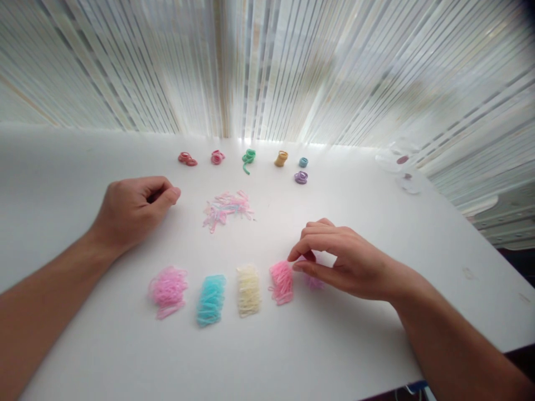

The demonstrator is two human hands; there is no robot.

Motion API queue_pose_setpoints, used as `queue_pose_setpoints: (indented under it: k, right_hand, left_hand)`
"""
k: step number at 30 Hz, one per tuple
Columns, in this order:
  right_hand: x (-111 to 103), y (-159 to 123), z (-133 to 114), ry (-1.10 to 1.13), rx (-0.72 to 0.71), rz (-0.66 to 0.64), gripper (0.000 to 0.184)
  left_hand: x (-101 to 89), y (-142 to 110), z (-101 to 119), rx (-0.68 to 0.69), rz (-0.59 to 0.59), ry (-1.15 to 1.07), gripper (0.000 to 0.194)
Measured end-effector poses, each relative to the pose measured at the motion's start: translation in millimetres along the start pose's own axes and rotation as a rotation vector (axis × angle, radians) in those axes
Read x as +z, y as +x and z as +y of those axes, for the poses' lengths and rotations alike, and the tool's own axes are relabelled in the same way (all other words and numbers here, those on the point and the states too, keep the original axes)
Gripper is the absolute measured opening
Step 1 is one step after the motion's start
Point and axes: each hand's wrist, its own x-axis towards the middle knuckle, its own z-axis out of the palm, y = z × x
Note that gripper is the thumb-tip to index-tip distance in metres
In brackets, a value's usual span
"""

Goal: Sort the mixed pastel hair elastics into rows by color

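My left hand (136,211) rests on the table to the left of a loose mixed heap of small rubber bands (229,209), its fingers curled and thumb closed against them. Nothing shows in its grip. My right hand (338,256) hovers low at the right, thumb and index finger nearly together at the upper right edge of a bright pink rubber band pile (281,283). Whatever is between those fingertips is too small to make out. Partly hidden beneath this hand is a purple rubber band pile (314,282). Leftward lie cream (248,291), turquoise (211,301) and lilac-pink rubber band piles (168,291).
Along the back of the white table (267,356) sit coiled bands: red (186,159), pink (217,157), green (249,157), ochre (281,159), blue (303,162) and purple (301,177). Clear round pieces (408,184) lie at the far right. A striped string curtain (225,67) hangs behind.
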Motion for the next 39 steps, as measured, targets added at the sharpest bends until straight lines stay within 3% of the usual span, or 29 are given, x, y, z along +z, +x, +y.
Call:
queue_pose_setpoints:
  k: [9, 14, 22, 32, 39]
  right_hand:
    - [0.7, -0.5, 10.5, -0.007, 0.126, 0.325, 0.008]
    - [3.6, 2.1, 15.2, -0.029, 0.205, 0.426, 0.010]
    - [6.9, 4.4, 24.0, -0.097, 0.216, 0.467, 0.010]
    - [11.0, 9.3, 34.3, -0.012, 0.363, 0.536, 0.021]
    - [-7.9, 34.3, 45.6, 0.075, 0.514, 0.379, 0.034]
  left_hand:
    - [0.1, -0.4, -2.0, 0.006, -0.009, 0.016, 0.040]
    - [-0.7, -0.3, -2.1, 0.022, -0.010, 0.023, 0.040]
    - [-0.6, 0.2, -0.7, 0.020, -0.016, 0.017, 0.039]
    - [-1.3, -1.6, 0.0, 0.012, -0.040, -0.092, 0.038]
    - [-0.9, -2.4, 1.3, 0.012, -0.033, -0.152, 0.038]
